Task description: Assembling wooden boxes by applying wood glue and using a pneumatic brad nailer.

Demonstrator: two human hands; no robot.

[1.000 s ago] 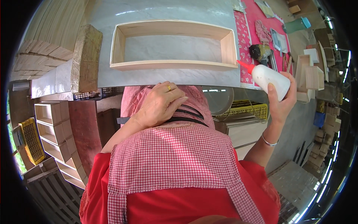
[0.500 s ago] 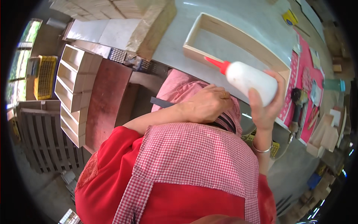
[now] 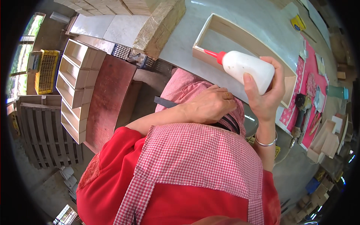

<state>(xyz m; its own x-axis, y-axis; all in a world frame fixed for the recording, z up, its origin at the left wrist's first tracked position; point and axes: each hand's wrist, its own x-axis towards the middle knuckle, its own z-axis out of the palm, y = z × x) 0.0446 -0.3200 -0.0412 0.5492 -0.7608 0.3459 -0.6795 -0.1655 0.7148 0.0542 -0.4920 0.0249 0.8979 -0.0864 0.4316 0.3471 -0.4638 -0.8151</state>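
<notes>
My right hand is wrapped round a white squeeze bottle with a red nozzle, tipped over so that the nozzle points left. Its tip is at the near left corner of a long, open rectangular wooden frame; whether it touches the rim I cannot tell. A thin whitish line shows along the frame's left end. Over my lap, my left hand rests on the checked cloth with its fingers curled under, hiding anything in them. A dark flat strip sticks out beside that forearm.
The frame lies on a grey table. A tape-wrapped block stands at its left. Stacked wooden boxes sit by a reddish board. Right are a pink mat, a dark-handled tool and a yellow container.
The bottle has tilted slightly, and its nozzle has come from in front of the frame's near side to its near left corner. My left hand stays on my lap. The view has shifted slightly.
</notes>
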